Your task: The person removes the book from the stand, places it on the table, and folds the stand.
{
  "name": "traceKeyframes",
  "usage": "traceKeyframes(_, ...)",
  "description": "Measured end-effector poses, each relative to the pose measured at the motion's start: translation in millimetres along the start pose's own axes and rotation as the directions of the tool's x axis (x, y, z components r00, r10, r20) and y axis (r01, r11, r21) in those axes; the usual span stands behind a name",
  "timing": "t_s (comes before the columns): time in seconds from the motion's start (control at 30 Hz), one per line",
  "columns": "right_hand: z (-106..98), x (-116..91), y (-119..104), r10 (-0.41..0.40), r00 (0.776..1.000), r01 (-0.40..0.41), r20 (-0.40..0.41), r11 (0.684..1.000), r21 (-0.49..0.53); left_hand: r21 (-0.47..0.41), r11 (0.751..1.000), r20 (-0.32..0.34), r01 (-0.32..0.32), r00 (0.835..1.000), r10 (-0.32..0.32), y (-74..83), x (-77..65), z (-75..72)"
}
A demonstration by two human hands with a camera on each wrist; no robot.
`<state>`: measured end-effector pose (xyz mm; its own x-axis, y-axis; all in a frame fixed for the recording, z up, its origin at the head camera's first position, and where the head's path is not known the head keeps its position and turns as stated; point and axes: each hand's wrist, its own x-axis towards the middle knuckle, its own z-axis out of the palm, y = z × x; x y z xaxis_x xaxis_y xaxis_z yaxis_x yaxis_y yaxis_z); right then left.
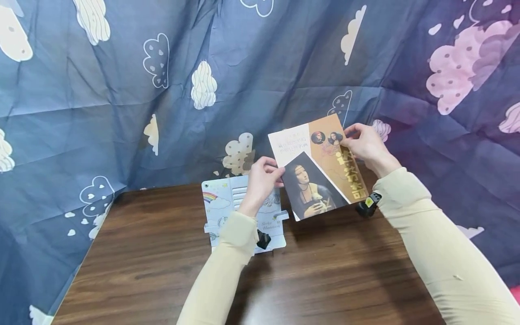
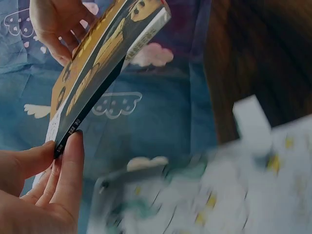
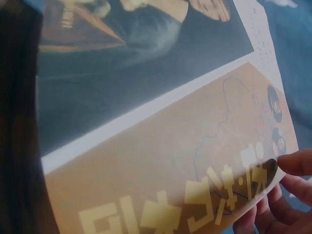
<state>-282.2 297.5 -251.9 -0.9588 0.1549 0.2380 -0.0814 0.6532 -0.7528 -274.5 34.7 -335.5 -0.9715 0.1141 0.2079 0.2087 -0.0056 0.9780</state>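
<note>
Both hands hold a book (image 1: 331, 180) in the air, tilted above the table. Its cover has a portrait of a woman with a small white animal, an orange-brown panel and gold lettering. My left hand (image 1: 263, 180) pinches the dark spine edge near a corner, thumb on one side and fingers on the other, as the left wrist view shows. On the opposite edge, my right hand (image 1: 367, 146) grips near two small round portraits, its thumb on the cover. A pale blue book stand (image 1: 221, 198) with unicorn and rainbow prints lies behind and under my left forearm, partly hidden.
The stand rests on a dark wood table (image 1: 142, 253), with clip tabs (image 1: 281, 215) jutting from its sides. A blue cloth (image 1: 122, 90) printed with clouds hangs behind and beside the table. Each wrist carries a black camera (image 1: 367, 205).
</note>
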Motion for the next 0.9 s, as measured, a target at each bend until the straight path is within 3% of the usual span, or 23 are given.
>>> traceKeyframes(0.17,-10,4,26,0.063,0.992,-0.063,0.110,0.998,-0.003,-0.057,0.997,0.014,0.046,0.999,-0.045,-14.2,-3.5,23.9)
traceKeyframes(0.3,-19,6,52,0.142,0.966,-0.159,0.218,0.985,0.063,-0.111,0.990,0.029,0.089,0.996,-0.086,-24.8,-6.3,44.6)
traceKeyframes(0.4,-25,7,69,0.196,0.944,-0.217,0.267,0.975,0.054,-0.150,0.980,0.042,0.127,0.992,-0.122,-32.9,-7.8,60.1)
traceKeyframes(0.67,-26,5,112,0.285,0.914,-0.287,0.289,0.957,-0.036,-0.181,0.951,0.011,0.252,0.967,-0.254,-58.1,-16.2,94.0)
traceKeyframes(0.9,-20,0,144,0.376,0.875,-0.384,0.305,0.923,-0.037,-0.213,0.927,-0.005,0.309,0.948,-0.318,-72.8,-26.7,113.6)
